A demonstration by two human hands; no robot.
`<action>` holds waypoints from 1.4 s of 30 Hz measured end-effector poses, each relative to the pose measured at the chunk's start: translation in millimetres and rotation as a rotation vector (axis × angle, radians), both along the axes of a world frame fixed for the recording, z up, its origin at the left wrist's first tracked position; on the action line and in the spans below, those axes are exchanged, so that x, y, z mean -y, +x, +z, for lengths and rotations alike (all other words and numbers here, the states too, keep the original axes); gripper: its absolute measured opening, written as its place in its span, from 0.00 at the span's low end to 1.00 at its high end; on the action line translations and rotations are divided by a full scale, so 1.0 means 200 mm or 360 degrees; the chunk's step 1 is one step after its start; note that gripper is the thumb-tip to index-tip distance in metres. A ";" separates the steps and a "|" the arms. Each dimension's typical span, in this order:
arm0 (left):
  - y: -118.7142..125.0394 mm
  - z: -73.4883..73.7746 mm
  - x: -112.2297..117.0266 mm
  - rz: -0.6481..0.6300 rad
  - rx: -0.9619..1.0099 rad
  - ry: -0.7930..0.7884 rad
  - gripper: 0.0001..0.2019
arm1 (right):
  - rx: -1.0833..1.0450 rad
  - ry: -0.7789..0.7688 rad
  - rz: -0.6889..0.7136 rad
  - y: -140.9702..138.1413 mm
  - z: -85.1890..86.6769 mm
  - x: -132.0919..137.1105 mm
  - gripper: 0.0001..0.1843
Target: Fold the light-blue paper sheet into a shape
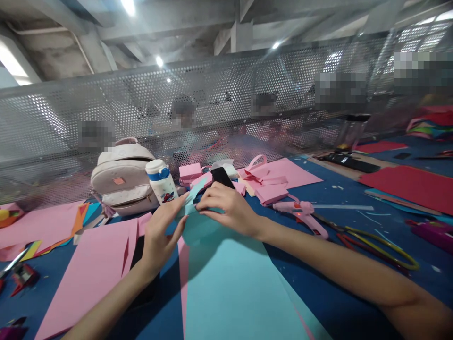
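Observation:
A sheet of light blue paper (pixel 233 288) lies in front of me over a pink sheet, its far end lifted and curled up. My left hand (pixel 159 233) grips the raised end from the left, with thumb and fingers on the paper's edge. My right hand (pixel 226 208) pinches the same end from the right, fingertips bent in. Part of the paper is hidden behind the fingers. Just beyond the right hand a dark phone-like object (pixel 222 175) leans up.
Left are a white backpack (pixel 123 174), a bottle (pixel 161 182) and pink sheets (pixel 95 264). Right lie a pink glue gun (pixel 300 215) with a glue stick, yellow-handled scissors (pixel 382 245) and red sheets (pixel 414 186). A perforated metal screen (pixel 219 85) stands behind; people are beyond it.

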State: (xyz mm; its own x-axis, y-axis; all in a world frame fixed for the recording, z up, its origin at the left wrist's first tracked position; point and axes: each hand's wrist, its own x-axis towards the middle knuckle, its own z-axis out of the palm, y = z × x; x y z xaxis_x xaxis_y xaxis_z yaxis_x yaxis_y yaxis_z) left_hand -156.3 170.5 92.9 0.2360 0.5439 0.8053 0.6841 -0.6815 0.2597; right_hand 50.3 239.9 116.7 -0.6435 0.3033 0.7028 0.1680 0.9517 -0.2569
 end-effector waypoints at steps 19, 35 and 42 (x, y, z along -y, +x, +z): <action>-0.05 0.04 -0.03 0.0103 -0.0657 0.0306 0.17 | -0.0037 -0.0087 0.0034 0.02 0.02 0.03 0.08; -0.04 0.03 -0.02 0.0043 -0.0703 0.0376 0.14 | 0.0080 0.0232 -0.0091 0.01 0.00 0.05 0.08; -0.06 0.03 -0.04 0.0117 -0.0458 0.0298 0.17 | -0.0013 0.0119 -0.0131 0.02 0.03 0.03 0.05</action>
State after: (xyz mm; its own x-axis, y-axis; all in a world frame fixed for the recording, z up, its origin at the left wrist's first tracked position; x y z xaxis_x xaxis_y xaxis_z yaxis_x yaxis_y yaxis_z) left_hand -168.1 178.6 99.1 0.4335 0.4169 0.7989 0.7600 -0.6455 -0.0756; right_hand 54.9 234.0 122.2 -0.6128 0.3014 0.7305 0.2448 0.9513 -0.1871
